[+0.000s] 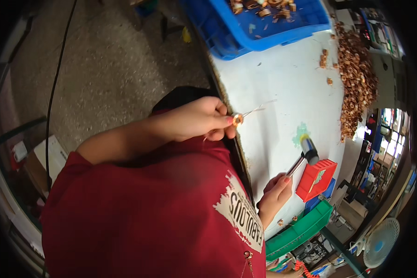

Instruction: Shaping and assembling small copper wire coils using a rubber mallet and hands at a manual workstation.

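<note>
Between the thumb and fingers of my left hand (207,119) is a small copper coil (237,120), held at the table's near edge. Its thin wire ends stick out to the right over the white tabletop (273,83). My right hand (275,193) is closed round the metal handle of a small mallet (307,149), whose head has one black and one yellow end. The mallet head lies over the table beside a pale green smear (300,132), well apart from the coil.
A blue crate (245,39) with copper pieces stands at the far end. Along the right edge lies a large heap of copper coils (355,78). A red bin (316,180), a blue bin (326,192) and a green tray (301,234) sit past my right hand. A fan (381,243) stands beyond.
</note>
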`<control>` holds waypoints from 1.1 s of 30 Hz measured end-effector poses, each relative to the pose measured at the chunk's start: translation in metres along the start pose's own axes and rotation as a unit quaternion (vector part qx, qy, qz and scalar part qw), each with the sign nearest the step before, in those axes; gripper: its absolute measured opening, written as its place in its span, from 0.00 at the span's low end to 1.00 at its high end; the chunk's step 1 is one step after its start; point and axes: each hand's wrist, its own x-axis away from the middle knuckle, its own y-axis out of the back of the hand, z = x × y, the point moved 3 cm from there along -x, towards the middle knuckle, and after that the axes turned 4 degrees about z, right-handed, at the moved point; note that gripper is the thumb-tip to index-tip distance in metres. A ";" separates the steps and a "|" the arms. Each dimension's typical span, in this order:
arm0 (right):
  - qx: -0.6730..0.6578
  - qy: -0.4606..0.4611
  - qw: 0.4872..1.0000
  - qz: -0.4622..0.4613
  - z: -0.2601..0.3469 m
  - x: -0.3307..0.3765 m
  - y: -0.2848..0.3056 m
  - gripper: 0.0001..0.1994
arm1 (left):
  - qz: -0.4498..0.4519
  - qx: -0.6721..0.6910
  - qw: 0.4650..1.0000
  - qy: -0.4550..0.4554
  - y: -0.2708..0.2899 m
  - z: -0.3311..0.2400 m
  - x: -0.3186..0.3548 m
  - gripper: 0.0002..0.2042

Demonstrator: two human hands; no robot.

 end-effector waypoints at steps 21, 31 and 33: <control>0.075 -0.098 0.992 0.012 -0.066 0.056 0.034 0.14 | -0.267 -0.700 0.238 -0.618 -0.121 -0.270 -0.020 0.06; 0.045 -0.066 0.996 -0.035 -0.070 0.060 0.043 0.10 | -0.198 -0.776 0.414 -0.433 -0.123 -0.212 -0.082 0.05; 0.066 -0.030 0.997 -0.041 -0.071 0.057 0.040 0.10 | -0.112 -0.791 0.426 -0.425 -0.145 -0.180 -0.103 0.03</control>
